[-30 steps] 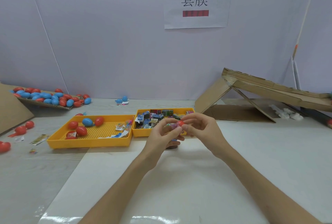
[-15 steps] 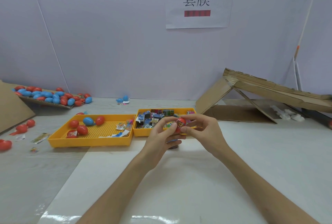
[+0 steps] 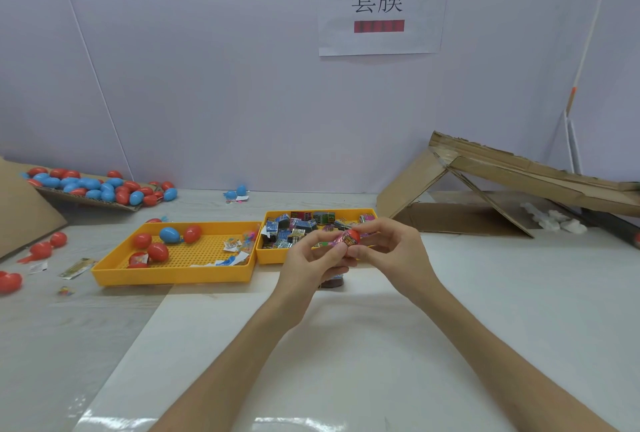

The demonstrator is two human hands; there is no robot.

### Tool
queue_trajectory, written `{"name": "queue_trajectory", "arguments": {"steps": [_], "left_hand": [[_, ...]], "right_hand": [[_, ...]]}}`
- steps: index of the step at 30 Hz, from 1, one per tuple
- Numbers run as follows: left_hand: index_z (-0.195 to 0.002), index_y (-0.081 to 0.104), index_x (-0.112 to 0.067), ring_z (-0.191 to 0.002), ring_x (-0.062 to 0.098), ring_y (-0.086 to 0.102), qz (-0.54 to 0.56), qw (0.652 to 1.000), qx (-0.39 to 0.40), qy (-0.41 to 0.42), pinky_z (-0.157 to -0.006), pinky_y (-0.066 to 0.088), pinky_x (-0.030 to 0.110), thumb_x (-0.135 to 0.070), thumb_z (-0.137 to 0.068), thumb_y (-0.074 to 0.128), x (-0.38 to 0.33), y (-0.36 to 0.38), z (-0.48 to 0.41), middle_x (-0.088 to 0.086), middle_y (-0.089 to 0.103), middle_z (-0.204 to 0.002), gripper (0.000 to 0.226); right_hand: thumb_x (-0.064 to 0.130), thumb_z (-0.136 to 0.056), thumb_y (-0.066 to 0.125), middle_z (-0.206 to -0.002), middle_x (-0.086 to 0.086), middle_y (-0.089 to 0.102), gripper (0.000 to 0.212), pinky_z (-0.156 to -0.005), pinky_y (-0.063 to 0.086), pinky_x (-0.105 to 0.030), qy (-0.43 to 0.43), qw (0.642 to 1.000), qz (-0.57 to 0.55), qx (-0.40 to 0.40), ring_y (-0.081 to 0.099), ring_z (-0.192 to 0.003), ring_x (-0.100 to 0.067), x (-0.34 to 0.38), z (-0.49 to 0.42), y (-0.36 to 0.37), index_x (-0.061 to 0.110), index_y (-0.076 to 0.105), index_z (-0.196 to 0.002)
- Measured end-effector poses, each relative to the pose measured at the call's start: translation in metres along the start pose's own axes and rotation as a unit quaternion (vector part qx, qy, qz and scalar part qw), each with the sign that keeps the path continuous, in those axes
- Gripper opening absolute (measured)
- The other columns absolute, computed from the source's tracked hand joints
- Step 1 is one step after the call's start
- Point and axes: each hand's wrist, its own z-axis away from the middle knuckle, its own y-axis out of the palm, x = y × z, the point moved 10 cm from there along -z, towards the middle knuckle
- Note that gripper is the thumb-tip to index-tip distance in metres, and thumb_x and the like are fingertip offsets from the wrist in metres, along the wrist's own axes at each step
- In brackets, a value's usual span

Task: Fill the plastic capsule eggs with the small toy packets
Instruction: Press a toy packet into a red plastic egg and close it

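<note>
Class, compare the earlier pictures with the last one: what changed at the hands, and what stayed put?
The red capsule egg, barely showing between the fingers a second ago, has come up into plain view. The left hand and right hand still pinch it together. The yellow egg tray and packet tray stayed put.

1. Paper sign [image 3: 379, 5]: upper centre of the frame, fixed to the pale wall; printed "套膜" above a red bar.
2. Folded cardboard ramp [image 3: 519, 170]: right of the frame; its long panel runs to the right edge.
3. White foam pieces [image 3: 554, 216]: beneath the ramp.
4. Cardboard panel [image 3: 24, 203]: left edge, tilted.
5. Thin white rod [image 3: 573, 92] with an orange band: upper right, against the wall.
6. Glossy white sheet [image 3: 363, 362]: lower centre, lying on the grey table [image 3: 52, 345].
</note>
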Motion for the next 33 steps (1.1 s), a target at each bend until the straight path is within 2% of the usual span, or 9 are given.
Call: {"name": "queue_trajectory", "arguments": {"steps": [3,9,18,24,26,30,33], "left_hand": [[-0.111,0.068,-0.014,-0.094,0.031,0.075,-0.004,1.0,-0.003,0.0,-0.082,0.061,0.032,-0.031,-0.077,0.075,0.0,-0.002,0.0,0.015,0.077,-0.1,0.038],[-0.104,0.07,-0.01,-0.093,0.031,0.075,0.009,1.0,-0.014,0.006,-0.078,0.06,0.029,-0.03,-0.075,0.078,0.0,-0.005,0.0,0.016,0.077,-0.098,0.036],[-0.099,0.071,-0.007,-0.091,0.033,0.075,0.01,1.0,-0.027,0.009,-0.077,0.061,0.03,-0.03,-0.075,0.079,-0.001,-0.008,0.0,0.018,0.077,-0.096,0.033],[-0.094,0.073,-0.01,-0.09,0.033,0.076,0.0,1.0,-0.03,0.003,-0.075,0.061,0.03,-0.03,-0.075,0.078,-0.001,-0.007,0.001,0.017,0.077,-0.095,0.028],[-0.092,0.074,-0.011,-0.087,0.032,0.076,0.009,1.0,-0.024,-0.005,-0.075,0.061,0.03,-0.031,-0.076,0.078,0.0,-0.006,0.001,0.018,0.077,-0.093,0.026],[-0.093,0.076,-0.015,-0.079,0.024,0.073,0.024,0.999,-0.008,-0.026,-0.074,0.061,0.03,-0.04,-0.078,0.074,0.001,-0.003,0.001,0.015,0.075,-0.088,0.028],[-0.094,0.075,-0.015,-0.078,0.023,0.073,0.023,0.999,-0.007,-0.032,-0.072,0.06,0.029,-0.041,-0.078,0.073,0.002,-0.003,0.001,0.014,0.074,-0.086,0.031]], "right_hand": [[0.003,-0.073,0.086,-0.092,-0.002,0.076,0.035,-0.072,0.059,-0.027,-0.004,1.0,-0.001,0.001,0.075,-0.086,-0.02,0.0,0.0,0.0,0.033,0.076,-0.085],[0.001,-0.071,0.087,-0.097,-0.002,0.074,0.028,-0.075,0.061,-0.031,-0.001,1.0,0.011,-0.002,0.075,-0.088,-0.021,-0.006,-0.001,-0.002,0.015,0.067,-0.085],[0.003,-0.073,0.086,-0.109,-0.001,0.075,0.03,-0.081,0.061,-0.038,0.004,1.0,0.01,0.024,0.074,-0.096,-0.025,-0.011,-0.001,0.001,0.01,0.061,-0.088],[-0.001,-0.073,0.085,-0.107,-0.005,0.076,0.03,-0.083,0.061,-0.046,0.014,1.0,0.017,0.023,0.074,-0.095,-0.027,-0.011,-0.001,0.001,0.003,0.058,-0.087],[0.0,-0.073,0.086,-0.103,-0.005,0.075,0.03,-0.081,0.061,-0.045,0.022,0.999,0.014,0.019,0.074,-0.092,-0.027,-0.01,-0.001,-0.001,0.004,0.06,-0.088],[0.003,-0.076,0.085,-0.093,0.007,0.071,0.035,-0.077,0.058,-0.032,0.047,0.998,-0.002,0.043,0.071,-0.084,-0.017,-0.01,0.001,0.004,0.019,0.069,-0.103],[0.005,-0.079,0.083,-0.095,0.003,0.075,0.032,-0.081,0.059,-0.034,0.047,0.998,0.007,0.045,0.073,-0.088,-0.018,-0.009,0.001,0.007,0.024,0.074,-0.103]]}}
